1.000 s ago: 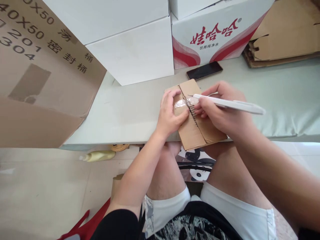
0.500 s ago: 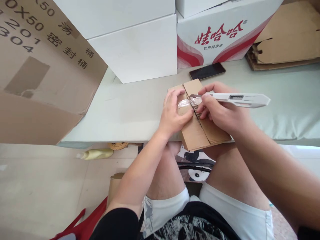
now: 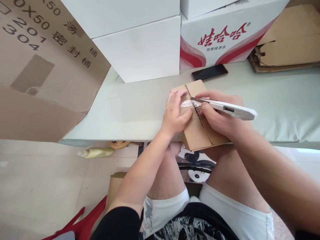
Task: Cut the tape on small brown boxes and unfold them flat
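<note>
A small cardboard box (image 3: 196,140) lies at the front edge of the table, a seam running along its top between two flaps. Clear tape (image 3: 186,103) crosses that seam. My left hand (image 3: 176,113) is on the left flap, fingers and thumb bent over it, holding the box in place. In my right hand (image 3: 222,115) is a white utility knife (image 3: 233,109), its handle pointing right. The blade tip meets the seam at the tape. Part of the right flap is hidden under my right hand.
A black phone (image 3: 210,72) lies behind the box. White boxes (image 3: 140,53) and a red-and-white carton (image 3: 217,43) stand at the back. Flattened cardboard (image 3: 292,43) is stacked at right, a large carton (image 3: 45,76) at left. A yellowish bottle (image 3: 98,152) lies on the floor.
The knife's handle end has swung towards me and left, so it now slants more. Its blade stays at the tape over the seam. My left hand keeps its place on the box.
</note>
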A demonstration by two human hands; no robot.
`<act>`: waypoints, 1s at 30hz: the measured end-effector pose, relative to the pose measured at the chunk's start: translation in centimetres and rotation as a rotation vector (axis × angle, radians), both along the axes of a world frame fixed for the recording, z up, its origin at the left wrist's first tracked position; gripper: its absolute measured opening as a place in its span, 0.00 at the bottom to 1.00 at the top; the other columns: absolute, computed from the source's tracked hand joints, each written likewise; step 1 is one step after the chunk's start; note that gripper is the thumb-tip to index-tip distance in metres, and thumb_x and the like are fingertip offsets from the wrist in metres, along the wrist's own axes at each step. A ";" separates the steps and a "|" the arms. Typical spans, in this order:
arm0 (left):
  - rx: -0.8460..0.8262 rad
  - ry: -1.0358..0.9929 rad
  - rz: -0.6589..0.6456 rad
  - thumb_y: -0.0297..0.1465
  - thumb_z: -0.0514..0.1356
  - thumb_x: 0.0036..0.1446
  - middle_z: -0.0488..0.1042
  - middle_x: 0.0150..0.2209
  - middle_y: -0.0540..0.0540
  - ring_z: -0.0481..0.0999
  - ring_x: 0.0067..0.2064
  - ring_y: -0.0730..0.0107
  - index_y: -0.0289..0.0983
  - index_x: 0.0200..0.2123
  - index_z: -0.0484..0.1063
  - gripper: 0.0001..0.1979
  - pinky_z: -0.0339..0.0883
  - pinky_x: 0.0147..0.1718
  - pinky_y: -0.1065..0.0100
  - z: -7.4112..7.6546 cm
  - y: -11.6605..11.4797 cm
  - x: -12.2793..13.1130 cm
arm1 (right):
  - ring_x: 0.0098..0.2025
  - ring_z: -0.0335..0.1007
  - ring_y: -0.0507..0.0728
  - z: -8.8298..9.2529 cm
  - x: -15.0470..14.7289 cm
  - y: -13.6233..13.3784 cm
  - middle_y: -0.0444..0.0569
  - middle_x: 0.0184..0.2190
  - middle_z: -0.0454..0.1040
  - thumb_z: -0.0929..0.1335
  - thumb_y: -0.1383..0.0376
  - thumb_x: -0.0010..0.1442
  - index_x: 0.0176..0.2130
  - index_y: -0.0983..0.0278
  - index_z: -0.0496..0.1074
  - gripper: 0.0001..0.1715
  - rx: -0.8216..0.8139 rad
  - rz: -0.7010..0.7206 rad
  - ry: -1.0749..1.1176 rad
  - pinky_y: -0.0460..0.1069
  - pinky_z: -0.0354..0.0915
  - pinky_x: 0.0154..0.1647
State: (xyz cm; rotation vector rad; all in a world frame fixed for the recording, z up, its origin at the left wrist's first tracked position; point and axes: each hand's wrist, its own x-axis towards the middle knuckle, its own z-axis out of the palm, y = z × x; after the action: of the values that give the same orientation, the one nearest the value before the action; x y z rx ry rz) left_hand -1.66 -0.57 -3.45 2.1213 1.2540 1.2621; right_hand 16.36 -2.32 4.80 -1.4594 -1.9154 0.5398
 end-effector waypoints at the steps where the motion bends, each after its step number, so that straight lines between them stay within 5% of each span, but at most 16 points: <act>1: 0.011 0.004 0.003 0.40 0.57 0.65 0.70 0.61 0.40 0.63 0.68 0.49 0.43 0.60 0.62 0.22 0.55 0.69 0.48 -0.1 0.0 0.0 | 0.35 0.78 0.59 -0.1 0.0 0.0 0.45 0.34 0.83 0.64 0.67 0.56 0.39 0.56 0.80 0.17 0.017 0.004 0.001 0.53 0.70 0.37; 6: 0.020 0.000 0.035 0.36 0.54 0.66 0.70 0.62 0.41 0.61 0.70 0.48 0.44 0.60 0.62 0.20 0.54 0.69 0.48 -0.5 -0.1 0.1 | 0.41 0.79 0.61 -0.3 0.1 0.0 0.49 0.37 0.84 0.64 0.66 0.56 0.40 0.56 0.80 0.17 0.074 0.065 -0.082 0.54 0.70 0.41; 12: 0.008 0.018 0.058 0.33 0.53 0.64 0.71 0.62 0.42 0.61 0.70 0.48 0.43 0.59 0.62 0.20 0.55 0.70 0.48 -0.2 -0.1 0.2 | 0.33 0.76 0.61 -0.7 -0.1 -0.4 0.50 0.34 0.81 0.64 0.63 0.56 0.38 0.59 0.79 0.15 0.163 0.075 -0.152 0.53 0.65 0.33; 21: -0.006 0.032 0.060 0.36 0.52 0.66 0.71 0.63 0.41 0.61 0.71 0.50 0.43 0.60 0.63 0.20 0.54 0.70 0.48 -0.3 -0.1 0.2 | 0.34 0.77 0.61 -0.9 0.2 -0.4 0.50 0.32 0.82 0.63 0.64 0.53 0.37 0.60 0.80 0.17 0.148 0.047 -0.076 0.54 0.68 0.34; 30: 0.026 0.008 0.052 0.34 0.52 0.65 0.72 0.62 0.41 0.62 0.69 0.50 0.42 0.60 0.63 0.20 0.54 0.70 0.49 -0.3 -0.2 0.3 | 0.43 0.81 0.64 -0.8 0.2 -0.1 0.49 0.39 0.85 0.64 0.65 0.58 0.41 0.55 0.80 0.17 0.112 0.037 -0.043 0.57 0.74 0.45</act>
State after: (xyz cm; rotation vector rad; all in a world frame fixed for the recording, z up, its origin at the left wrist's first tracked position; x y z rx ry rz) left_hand -1.33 -0.72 -3.74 2.1270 1.3109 1.2988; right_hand 16.58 -2.42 4.04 -1.3773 -1.9772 0.4141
